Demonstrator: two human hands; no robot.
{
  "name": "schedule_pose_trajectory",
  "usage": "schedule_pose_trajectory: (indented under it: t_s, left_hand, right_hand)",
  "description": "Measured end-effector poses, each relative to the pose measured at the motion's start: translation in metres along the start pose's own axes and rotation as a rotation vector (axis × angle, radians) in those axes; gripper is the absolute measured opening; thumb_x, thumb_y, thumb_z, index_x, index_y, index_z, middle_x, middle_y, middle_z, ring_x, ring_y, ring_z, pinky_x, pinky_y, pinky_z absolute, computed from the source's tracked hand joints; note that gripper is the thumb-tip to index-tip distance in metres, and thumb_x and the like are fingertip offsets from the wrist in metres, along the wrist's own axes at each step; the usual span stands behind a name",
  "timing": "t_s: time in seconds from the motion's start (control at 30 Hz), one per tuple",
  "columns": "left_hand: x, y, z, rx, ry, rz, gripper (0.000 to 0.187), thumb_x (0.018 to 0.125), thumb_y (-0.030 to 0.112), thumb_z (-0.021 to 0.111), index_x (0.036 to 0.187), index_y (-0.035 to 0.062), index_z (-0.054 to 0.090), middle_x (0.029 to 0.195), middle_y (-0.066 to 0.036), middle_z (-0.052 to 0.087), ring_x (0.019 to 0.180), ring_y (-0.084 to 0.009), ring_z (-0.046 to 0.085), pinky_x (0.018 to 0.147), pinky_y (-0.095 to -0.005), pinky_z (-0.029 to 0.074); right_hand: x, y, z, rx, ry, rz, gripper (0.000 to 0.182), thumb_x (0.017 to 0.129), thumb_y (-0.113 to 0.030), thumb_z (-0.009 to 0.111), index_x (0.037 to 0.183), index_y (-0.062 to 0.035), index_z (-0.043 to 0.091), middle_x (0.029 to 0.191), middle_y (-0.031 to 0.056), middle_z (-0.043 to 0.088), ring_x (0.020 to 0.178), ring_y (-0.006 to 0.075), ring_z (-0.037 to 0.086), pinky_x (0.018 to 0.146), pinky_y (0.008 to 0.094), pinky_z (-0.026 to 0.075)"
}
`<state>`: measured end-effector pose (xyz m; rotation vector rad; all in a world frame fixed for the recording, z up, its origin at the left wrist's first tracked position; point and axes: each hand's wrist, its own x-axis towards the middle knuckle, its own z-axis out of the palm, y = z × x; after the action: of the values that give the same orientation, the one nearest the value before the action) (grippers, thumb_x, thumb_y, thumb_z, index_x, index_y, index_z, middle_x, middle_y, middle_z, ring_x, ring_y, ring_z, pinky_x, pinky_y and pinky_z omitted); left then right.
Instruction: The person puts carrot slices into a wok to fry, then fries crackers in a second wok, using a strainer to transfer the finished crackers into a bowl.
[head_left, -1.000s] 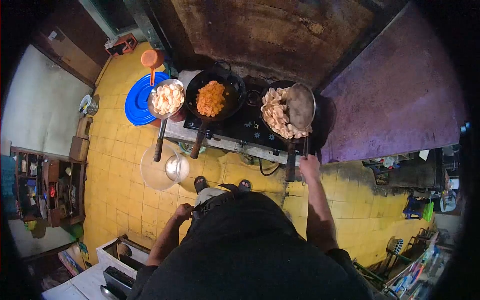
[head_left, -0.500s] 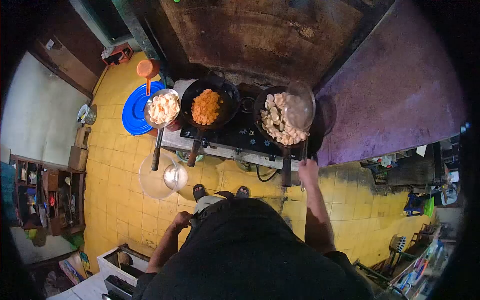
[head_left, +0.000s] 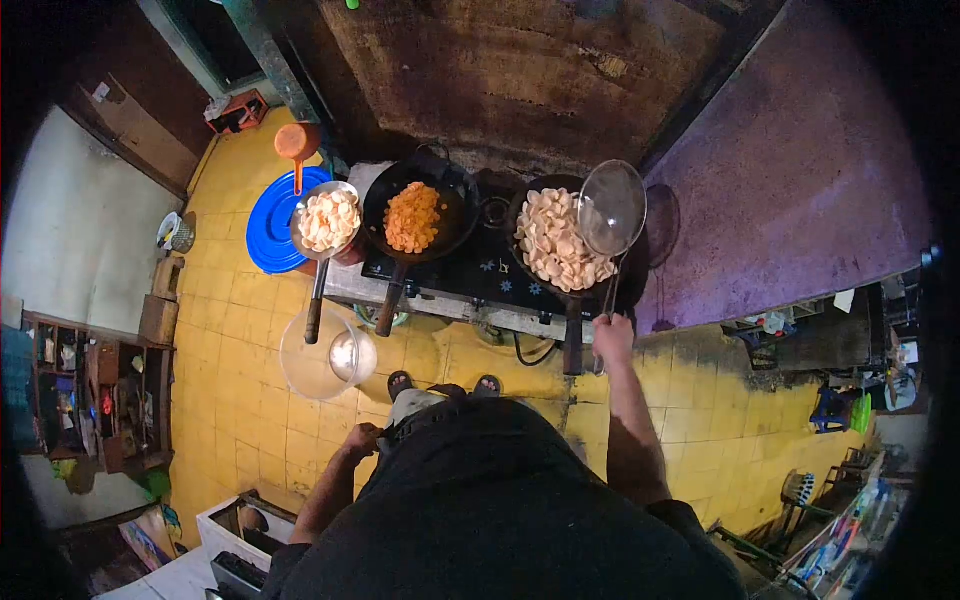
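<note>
My right hand (head_left: 613, 338) is wrapped round the handle of a wire mesh strainer (head_left: 612, 208). The strainer's round head is over the right edge of a dark wok (head_left: 573, 305) full of pale, flat round pieces (head_left: 555, 235). To the left, a second wok (head_left: 458, 205) on the stove (head_left: 490, 275) holds orange pieces (head_left: 411, 217). Further left is a metal ladle-like pan (head_left: 316, 300) with pale pieces (head_left: 328, 220). My left hand (head_left: 364, 438) hangs beside my waist, its fingers curled; whether it holds anything is too small to make out.
A blue lid (head_left: 268, 232) and an orange dipper (head_left: 294, 142) are left of the stove. A clear tub (head_left: 305, 365) stands on the yellow floor (head_left: 230, 400) near my feet. A purple wall (head_left: 790, 180) rises at the right, with shelves (head_left: 100, 390) far left.
The strainer has shifted right and its mesh now shows sharply, tilted at the wok's right edge. My right hand has moved slightly. My left hand stays by my waist.
</note>
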<state>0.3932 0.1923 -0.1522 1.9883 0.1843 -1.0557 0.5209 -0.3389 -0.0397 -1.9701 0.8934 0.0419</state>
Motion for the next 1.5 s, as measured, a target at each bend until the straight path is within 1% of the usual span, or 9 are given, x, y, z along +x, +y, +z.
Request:
schedule_pose_trajectory:
  t_s: [0.1, 0.2, 0.27, 0.4, 0.73, 0.87, 0.93, 1.2, 1.5]
  left_hand:
    - [0.022, -0.055, -0.002, -0.167, 0.042, -0.132, 0.017, 0.082, 0.015, 0.053, 0.093, 0.0046, 0.062, 0.076, -0.005, 0.056, 0.065, -0.0167, 0.06, 0.049, -0.029, 0.047]
    - [0.035, -0.086, -0.009, 0.131, 0.082, 0.62, 0.017, 0.082, 0.017, 0.053, 0.09, 0.0041, 0.06, 0.073, -0.005, 0.055, 0.062, -0.0171, 0.059, 0.049, -0.0296, 0.047]
    - [0.001, -0.014, -0.02, -0.106, 0.053, -0.076, 0.019, 0.082, 0.022, 0.055, 0.088, 0.004, 0.057, 0.067, -0.003, 0.053, 0.057, -0.0167, 0.058, 0.047, -0.0293, 0.046]
    - [0.006, -0.018, -0.049, -0.574, 0.236, -0.251, 0.02, 0.084, 0.028, 0.053, 0.085, 0.0074, 0.055, 0.064, -0.003, 0.051, 0.056, -0.015, 0.055, 0.045, -0.0266, 0.042]
    - [0.06, 0.017, -0.184, -0.848, 0.542, -0.131, 0.045, 0.081, 0.042, 0.055, 0.111, 0.0102, 0.05, 0.102, -0.005, 0.053, 0.086, -0.0184, 0.051, 0.068, -0.0369, 0.043]
    - [0.08, 0.071, -0.224, -0.616, 0.479, -0.137, 0.039, 0.077, 0.043, 0.063, 0.094, 0.0088, 0.058, 0.073, 0.002, 0.051, 0.058, -0.0071, 0.046, 0.048, -0.0246, 0.035]
    - [0.152, 0.007, -0.228, -0.777, 0.343, 0.052, 0.023, 0.083, 0.031, 0.06, 0.082, 0.0078, 0.058, 0.065, 0.002, 0.049, 0.053, -0.0107, 0.046, 0.048, -0.0262, 0.035]
    - [0.159, 0.067, -0.244, -0.763, 0.113, -0.232, 0.024, 0.08, 0.03, 0.063, 0.079, 0.0076, 0.053, 0.068, -0.002, 0.052, 0.052, -0.013, 0.049, 0.043, -0.0276, 0.04]
    - [0.145, 0.047, -0.221, -0.839, 0.232, -0.009, 0.011, 0.073, 0.014, 0.059, 0.074, 0.0074, 0.05, 0.058, -0.003, 0.049, 0.046, -0.0153, 0.048, 0.042, -0.0289, 0.039]
  right_hand:
    - [0.033, 0.03, 0.017, 0.254, -0.135, 0.029, 0.013, 0.077, -0.007, 0.047, 0.067, -0.0043, 0.055, 0.05, 0.0058, 0.049, 0.038, 0.015, 0.049, 0.033, 0.0302, 0.037]
    - [0.026, 0.01, 0.018, -0.085, -0.033, 0.009, 0.013, 0.078, -0.008, 0.048, 0.066, -0.004, 0.054, 0.047, 0.0046, 0.047, 0.037, 0.0145, 0.047, 0.033, 0.0297, 0.036]
    - [0.036, 0.02, 0.027, -0.075, -0.003, -0.003, 0.014, 0.078, -0.009, 0.049, 0.067, -0.0031, 0.054, 0.048, 0.0057, 0.048, 0.037, 0.0158, 0.049, 0.033, 0.0303, 0.037]
    - [0.019, -0.006, 0.035, -0.123, 0.169, -0.015, 0.015, 0.078, -0.011, 0.052, 0.067, 0.0003, 0.052, 0.051, 0.0095, 0.052, 0.04, 0.0207, 0.053, 0.035, 0.0322, 0.04]
    - [0.016, 0.034, 0.068, 0.126, 0.142, 0.076, 0.014, 0.081, -0.014, 0.05, 0.071, -0.0058, 0.049, 0.046, 0.0023, 0.04, 0.033, 0.0161, 0.042, 0.029, 0.0306, 0.034]
    - [0.03, 0.068, 0.056, 0.653, -0.215, 0.316, 0.011, 0.082, -0.013, 0.049, 0.074, -0.0058, 0.05, 0.047, 0.0024, 0.041, 0.033, 0.0151, 0.041, 0.029, 0.0305, 0.033]
    - [0.062, 0.121, 0.064, 0.41, -0.242, 0.351, 0.047, 0.082, -0.053, 0.03, 0.082, -0.0112, 0.052, 0.055, 0.0053, 0.05, 0.036, 0.0252, 0.044, 0.036, 0.0428, 0.037]
    - [0.003, 0.048, 0.082, 0.369, 0.074, 0.37, 0.012, 0.083, -0.021, 0.046, 0.075, -0.013, 0.051, 0.049, 0.0003, 0.04, 0.034, 0.0172, 0.037, 0.031, 0.0309, 0.03]
    - [-0.032, -0.036, 0.093, 0.159, 0.2, 0.336, 0.01, 0.079, -0.011, 0.046, 0.074, -0.0057, 0.053, 0.051, 0.0018, 0.043, 0.033, 0.0139, 0.038, 0.03, 0.03, 0.032]
